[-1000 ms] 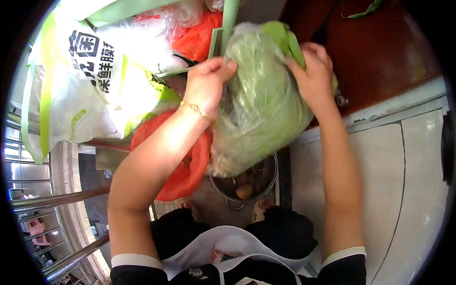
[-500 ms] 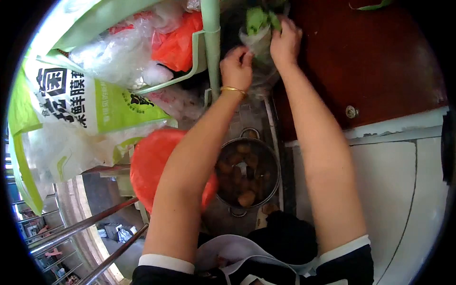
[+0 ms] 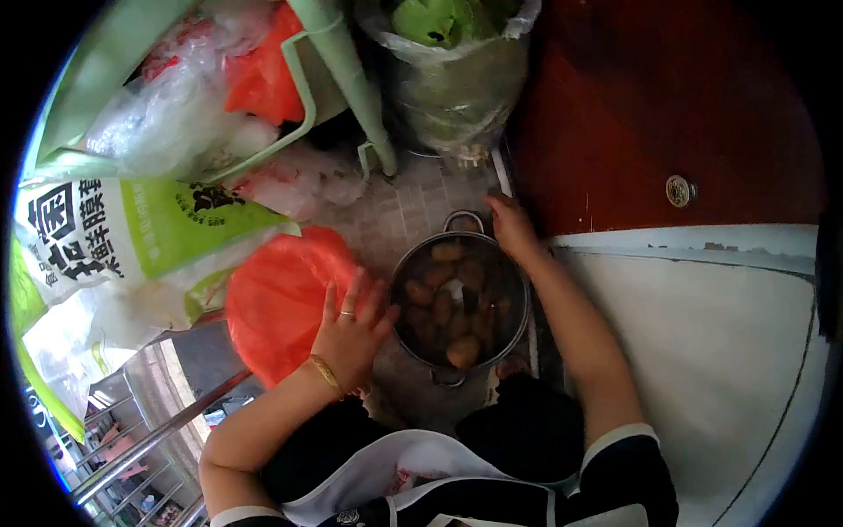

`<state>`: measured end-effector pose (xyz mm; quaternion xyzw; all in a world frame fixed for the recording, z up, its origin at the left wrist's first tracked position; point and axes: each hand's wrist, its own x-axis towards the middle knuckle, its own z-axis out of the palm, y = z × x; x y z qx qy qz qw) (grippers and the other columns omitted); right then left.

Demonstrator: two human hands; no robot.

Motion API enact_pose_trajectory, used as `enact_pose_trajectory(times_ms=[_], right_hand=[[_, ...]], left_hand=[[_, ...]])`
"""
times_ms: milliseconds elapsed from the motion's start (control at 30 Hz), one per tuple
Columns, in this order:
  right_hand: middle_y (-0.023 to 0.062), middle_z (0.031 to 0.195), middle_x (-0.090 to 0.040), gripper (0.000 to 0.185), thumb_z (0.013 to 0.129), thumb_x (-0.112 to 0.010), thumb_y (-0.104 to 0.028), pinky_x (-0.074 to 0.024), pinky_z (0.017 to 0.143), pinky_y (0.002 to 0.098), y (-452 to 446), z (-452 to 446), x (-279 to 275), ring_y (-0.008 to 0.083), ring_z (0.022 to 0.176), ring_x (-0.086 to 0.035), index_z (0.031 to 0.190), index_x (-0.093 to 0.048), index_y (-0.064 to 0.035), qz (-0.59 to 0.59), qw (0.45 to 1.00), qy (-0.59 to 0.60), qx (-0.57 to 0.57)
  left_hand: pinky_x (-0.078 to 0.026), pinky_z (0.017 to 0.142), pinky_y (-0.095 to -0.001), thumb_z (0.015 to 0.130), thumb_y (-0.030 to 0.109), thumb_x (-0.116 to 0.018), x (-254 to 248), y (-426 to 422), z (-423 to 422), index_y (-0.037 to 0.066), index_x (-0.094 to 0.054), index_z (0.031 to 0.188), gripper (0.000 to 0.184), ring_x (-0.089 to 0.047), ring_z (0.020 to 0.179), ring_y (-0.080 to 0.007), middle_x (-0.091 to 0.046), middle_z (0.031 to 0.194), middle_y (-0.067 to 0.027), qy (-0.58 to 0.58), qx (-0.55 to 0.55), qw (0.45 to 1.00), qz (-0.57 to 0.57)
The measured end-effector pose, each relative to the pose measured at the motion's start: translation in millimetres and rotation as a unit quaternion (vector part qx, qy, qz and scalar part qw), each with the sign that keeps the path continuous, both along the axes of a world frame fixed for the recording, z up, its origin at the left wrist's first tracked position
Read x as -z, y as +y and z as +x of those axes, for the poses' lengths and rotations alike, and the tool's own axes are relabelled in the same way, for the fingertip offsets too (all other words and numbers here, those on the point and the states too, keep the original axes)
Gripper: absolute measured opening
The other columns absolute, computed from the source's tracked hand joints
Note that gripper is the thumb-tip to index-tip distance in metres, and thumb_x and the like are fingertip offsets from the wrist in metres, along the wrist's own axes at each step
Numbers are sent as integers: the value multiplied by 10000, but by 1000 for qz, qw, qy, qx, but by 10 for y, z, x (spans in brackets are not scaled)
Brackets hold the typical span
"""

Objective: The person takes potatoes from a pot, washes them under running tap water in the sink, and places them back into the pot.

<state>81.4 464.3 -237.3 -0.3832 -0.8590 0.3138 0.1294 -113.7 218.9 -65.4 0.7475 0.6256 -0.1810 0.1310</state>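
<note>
A metal pot point(image 3: 525, 303) with two loop handles stands on the floor. Dark water in it covers or surrounds several brown tubers point(image 3: 463, 351), perhaps potatoes or taro. Just left of its rim is my left hand point(image 3: 356, 329), empty with fingers spread, wearing a ring and a gold bracelet. A red plastic bag point(image 3: 281, 294) lies beside that hand, partly behind it. My right hand point(image 3: 511, 230) is by the pot's upper right rim, seemingly open, with nothing visible in it. Beyond the pot, a clear bag of leafy greens point(image 3: 457, 88) rests on the floor.
At upper left, a green rack point(image 3: 347, 75) holds plastic bags. A green and white printed bag point(image 3: 158, 233) hangs by metal railings point(image 3: 167, 430). To the right are a dark red cabinet door point(image 3: 615, 114) and a white panel point(image 3: 694, 342). My shoes are close to the pot.
Both hands have left the bag of greens and come back toward me, one to each side of the pot. The greens bag now sits on its own. The view has shifted.
</note>
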Motion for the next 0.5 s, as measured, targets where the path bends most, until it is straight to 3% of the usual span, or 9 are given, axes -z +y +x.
enact_pose_trajectory(times_ms=[33, 67, 133, 167, 233, 367, 467, 500], right_hand=[[116, 1169, -488, 416, 736, -509, 40, -401, 858, 397, 80, 23, 97, 309, 1066, -462, 1131, -503, -91, -22, 989, -139, -49], [116, 1169, -488, 416, 736, -509, 40, -401, 858, 397, 161, -9, 152, 309, 1066, -462, 1131, -503, -91, -23, 990, -134, -47], [72, 1219, -477, 487, 719, -509, 39, -361, 901, 411, 259, -113, 204, 304, 1108, -426, 1174, -491, -133, 83, 943, -269, -177], [72, 1219, -477, 487, 719, -509, 39, -361, 901, 411, 287, -134, 216, 304, 1108, -426, 1174, -491, -133, 78, 945, -267, -172], [29, 1260, -458, 514, 717, -517, 20, -319, 939, 428, 351, -132, 210, 309, 1140, -394, 1193, -476, -172, 77, 943, -215, -243], [14, 1273, -454, 536, 708, -562, -24, -304, 948, 442, 368, -175, 285, 314, 1154, -384, 1206, -465, -194, 37, 922, -285, -259], [67, 1221, -490, 551, 677, -608, -35, -347, 915, 423, 358, -176, 254, 307, 1110, -435, 1194, -467, -164, 84, 925, -277, -247], [100, 1183, -504, 529, 671, -626, -38, -378, 884, 408, 367, -193, 271, 308, 1083, -462, 1169, -474, -131, 46, 956, -243, -159]], left_hand=[[-122, 994, -633, 621, 400, -679, 22, 5, 11, 188, -386, 1296, 766, -106, 1324, -353, -227, 1408, -109, 19, 28, 999, -15], [-122, 994, -633, 621, 400, -679, 25, 13, 42, 188, -386, 1296, 766, -106, 1324, -353, -227, 1408, -109, 23, 31, 999, -16], [-102, 1010, -616, 667, 339, -637, -34, 21, 67, 193, -396, 1295, 688, -112, 1326, -341, -238, 1404, -108, 35, 53, 998, -17], [-102, 1010, -616, 667, 339, -637, -48, 31, 75, 193, -396, 1295, 688, -112, 1326, -341, -238, 1404, -108, 37, 59, 997, -21], [-131, 1001, -626, 792, 208, -456, -62, 55, 95, 176, -472, 1235, 444, -174, 1308, -336, -350, 1333, -101, 21, 27, 999, 6], [-143, 1005, -617, 788, 207, -459, 60, 36, 142, 141, -476, 1226, 443, -215, 1294, -315, -364, 1320, -90, 115, 31, 991, 64], [-174, 1019, -576, 781, 205, -460, 79, 103, 386, 103, -504, 1191, 425, -293, 1254, -310, -402, 1281, -106, 56, 25, 994, 86], [-191, 1026, -543, 778, 198, -462, 128, 144, 474, 86, -524, 1160, 403, -321, 1232, -317, -415, 1266, -122, 16, 77, 996, 37]])
